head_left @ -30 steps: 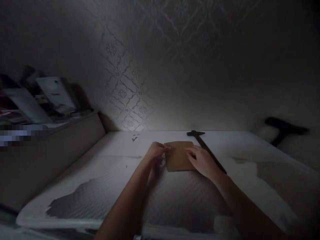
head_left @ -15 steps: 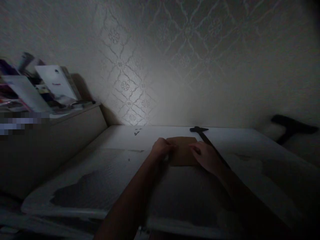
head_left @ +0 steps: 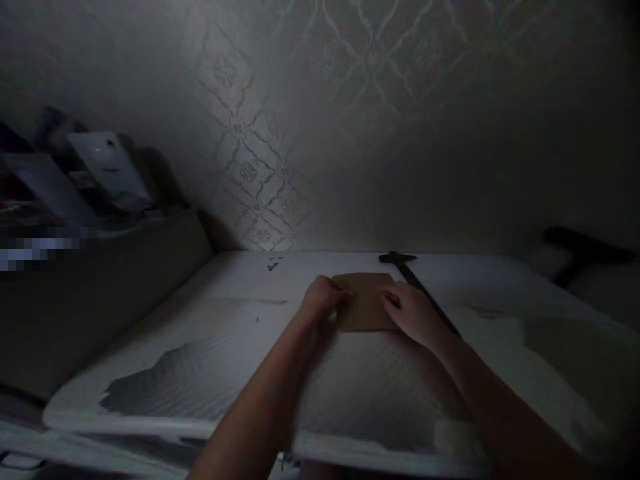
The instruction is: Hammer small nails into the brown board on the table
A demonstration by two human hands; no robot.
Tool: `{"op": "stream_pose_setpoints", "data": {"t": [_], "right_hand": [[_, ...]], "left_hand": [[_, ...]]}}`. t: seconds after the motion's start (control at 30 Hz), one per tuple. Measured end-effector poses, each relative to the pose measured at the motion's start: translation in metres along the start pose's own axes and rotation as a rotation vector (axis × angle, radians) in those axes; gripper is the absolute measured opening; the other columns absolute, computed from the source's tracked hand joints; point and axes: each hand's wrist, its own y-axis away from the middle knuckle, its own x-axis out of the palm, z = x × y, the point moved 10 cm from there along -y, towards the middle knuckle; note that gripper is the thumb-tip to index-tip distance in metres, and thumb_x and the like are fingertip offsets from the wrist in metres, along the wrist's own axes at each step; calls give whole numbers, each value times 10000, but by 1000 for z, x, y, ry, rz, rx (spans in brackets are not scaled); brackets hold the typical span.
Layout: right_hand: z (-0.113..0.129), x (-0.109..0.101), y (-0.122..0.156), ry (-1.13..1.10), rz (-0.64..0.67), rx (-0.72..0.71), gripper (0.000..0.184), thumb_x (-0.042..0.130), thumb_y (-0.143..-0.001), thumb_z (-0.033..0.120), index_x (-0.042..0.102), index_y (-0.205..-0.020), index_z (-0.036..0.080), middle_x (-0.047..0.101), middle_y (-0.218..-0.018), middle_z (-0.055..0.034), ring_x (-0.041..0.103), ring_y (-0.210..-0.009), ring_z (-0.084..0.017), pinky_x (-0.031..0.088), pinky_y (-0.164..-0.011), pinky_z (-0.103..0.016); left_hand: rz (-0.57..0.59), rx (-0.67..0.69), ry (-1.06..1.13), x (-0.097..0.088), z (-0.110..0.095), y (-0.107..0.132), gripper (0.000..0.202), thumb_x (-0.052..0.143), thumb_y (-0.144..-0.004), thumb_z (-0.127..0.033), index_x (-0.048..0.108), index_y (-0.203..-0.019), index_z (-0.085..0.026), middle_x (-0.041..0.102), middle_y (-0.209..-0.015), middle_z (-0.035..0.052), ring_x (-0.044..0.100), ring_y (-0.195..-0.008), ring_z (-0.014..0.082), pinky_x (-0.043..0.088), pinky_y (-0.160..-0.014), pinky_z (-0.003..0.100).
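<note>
A brown sheet of card or paper (head_left: pixel 367 303) lies flat on a white table (head_left: pixel 240 347) in dim light. My left hand (head_left: pixel 323 301) rests on the sheet's left edge with its fingers curled over it. My right hand (head_left: pixel 413 313) presses on the sheet's right side, fingers bent and pointing left. A long dark ruler-like tool with a cross head (head_left: pixel 415 285) lies on the table just behind my right hand.
A patterned wall (head_left: pixel 280 167) stands right behind the table. At the left a lower shelf (head_left: pixel 115 267) carries leaning books and papers (head_left: pixel 107 170). A dark T-shaped object (head_left: pixel 583 250) lies at the far right. Small dark bits (head_left: pixel 273 265) sit near the wall.
Both hands stay on the brown sheet with almost no shift. The view has dipped and risen slightly, and the light has dimmed after a brighter moment.
</note>
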Motion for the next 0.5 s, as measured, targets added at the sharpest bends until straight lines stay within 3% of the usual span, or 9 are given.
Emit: {"op": "stream_pose_setpoints", "data": {"t": [0.5], "right_hand": [[-1, -1, 1, 12, 22, 22, 271, 459, -842, 162, 686, -989, 150, 696, -978, -95, 630, -899, -197, 472, -844, -314]], "left_hand": [[36, -14, -42, 5, 7, -6, 246, 711, -667, -336, 731, -676, -91, 465, -449, -31, 402, -445, 80, 287, -463, 218]]}}
